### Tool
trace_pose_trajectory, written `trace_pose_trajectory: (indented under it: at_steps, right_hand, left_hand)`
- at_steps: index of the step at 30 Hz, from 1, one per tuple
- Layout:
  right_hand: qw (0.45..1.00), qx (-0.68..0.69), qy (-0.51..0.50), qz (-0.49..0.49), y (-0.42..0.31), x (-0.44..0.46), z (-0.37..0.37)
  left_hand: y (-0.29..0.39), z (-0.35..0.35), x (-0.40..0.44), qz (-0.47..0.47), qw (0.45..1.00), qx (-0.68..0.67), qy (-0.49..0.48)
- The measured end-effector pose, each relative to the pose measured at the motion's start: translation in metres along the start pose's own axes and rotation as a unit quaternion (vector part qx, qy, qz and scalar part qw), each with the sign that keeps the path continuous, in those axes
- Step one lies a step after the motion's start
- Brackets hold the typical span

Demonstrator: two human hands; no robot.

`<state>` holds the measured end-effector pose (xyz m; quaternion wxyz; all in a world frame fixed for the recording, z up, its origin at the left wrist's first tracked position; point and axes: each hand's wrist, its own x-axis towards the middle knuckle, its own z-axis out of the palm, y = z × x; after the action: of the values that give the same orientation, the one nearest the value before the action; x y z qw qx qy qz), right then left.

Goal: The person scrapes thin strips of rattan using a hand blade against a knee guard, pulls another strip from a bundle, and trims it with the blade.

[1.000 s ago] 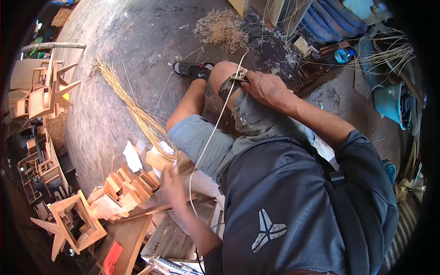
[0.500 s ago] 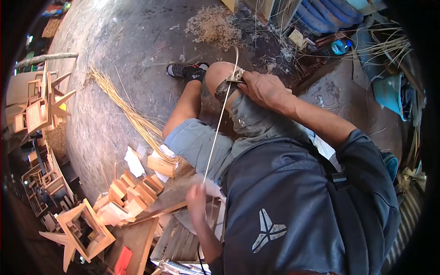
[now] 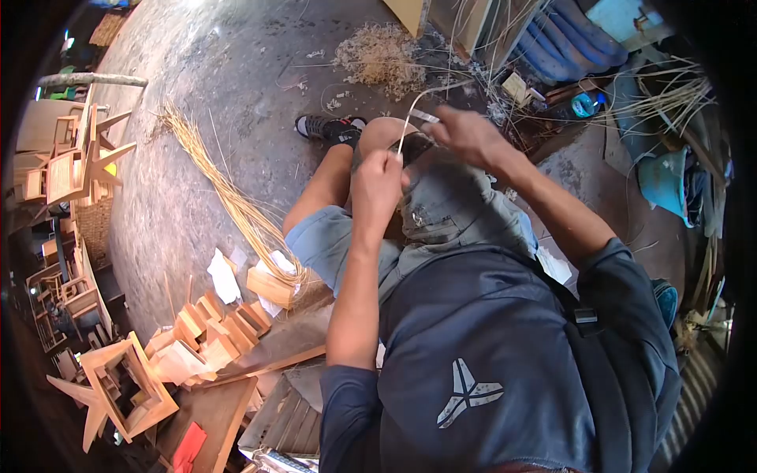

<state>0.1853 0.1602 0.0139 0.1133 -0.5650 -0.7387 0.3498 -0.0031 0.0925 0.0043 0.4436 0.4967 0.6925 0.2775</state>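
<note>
My left hand (image 3: 377, 188) is closed on a thin pale rattan strip (image 3: 407, 126), just in front of my bent right knee. The strip rises from my fingers and curves over to the right at its upper end. My right hand (image 3: 471, 140) is raised beside the knee, slightly blurred, closed on a knife (image 3: 424, 116) whose short flat blade points left toward the strip. Blade and strip look close together; whether they touch I cannot tell. A dark pad (image 3: 418, 146) on the knee is partly hidden behind my hands.
A long bundle of rattan strips (image 3: 229, 197) lies on the floor at left. Curly shavings (image 3: 380, 59) are heaped ahead. Wooden blocks (image 3: 209, 331) and a wooden frame (image 3: 130, 386) stand at lower left. On the right are a teal bucket (image 3: 665, 185) and loose strips (image 3: 670, 98).
My left hand has moved up from beside my lap to the knee, gripping the strip there. My right hand has lifted off the knee with the knife, its blade now off to the upper right.
</note>
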Motion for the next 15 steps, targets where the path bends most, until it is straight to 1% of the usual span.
trace_pose_trajectory:
  at_steps: [1,2,5,6,7,8,9,10,12,15]
  right_hand:
    - [0.998,-0.055,-0.034,-0.011,-0.004,-0.003,0.005]
    - [0.995,-0.075,0.008,-0.059,0.009,-0.003,0.025]
    - [0.966,-0.161,0.126,-0.159,0.023,-0.007,0.05]
    - [0.952,-0.187,0.161,-0.183,0.024,-0.006,0.053]
    - [0.952,-0.188,0.156,-0.187,0.025,-0.006,0.055]
    - [0.951,-0.19,0.155,-0.188,0.025,-0.004,0.056]
    - [0.951,-0.193,0.154,-0.185,0.025,-0.004,0.055]
    - [0.972,-0.156,0.1,-0.146,0.021,-0.006,0.052]
    - [0.994,-0.088,-0.003,-0.07,0.013,-0.001,0.036]
    - [1.0,-0.008,-0.013,-0.004,0.018,0.01,0.019]
  left_hand:
    - [0.002,0.005,0.011,0.008,0.999,0.05,-0.001]
    - [0.001,0.008,0.016,0.014,0.995,0.101,-0.002]
    - [-0.034,-0.002,-0.025,0.027,0.998,0.051,0.016]
    - [-0.042,-0.012,-0.049,-0.057,0.998,0.012,-0.008]
    - [-0.05,-0.022,-0.077,-0.14,0.989,-0.025,-0.031]
    - [-0.069,-0.028,-0.103,-0.176,0.983,-0.038,-0.032]
    - [-0.087,-0.032,-0.122,-0.211,0.975,-0.049,-0.037]
    - [-0.088,-0.034,-0.132,-0.204,0.978,-0.032,-0.041]
    - [-0.084,-0.031,-0.14,-0.178,0.983,-0.006,-0.047]
    - [-0.052,-0.019,-0.094,-0.105,0.992,0.048,-0.051]
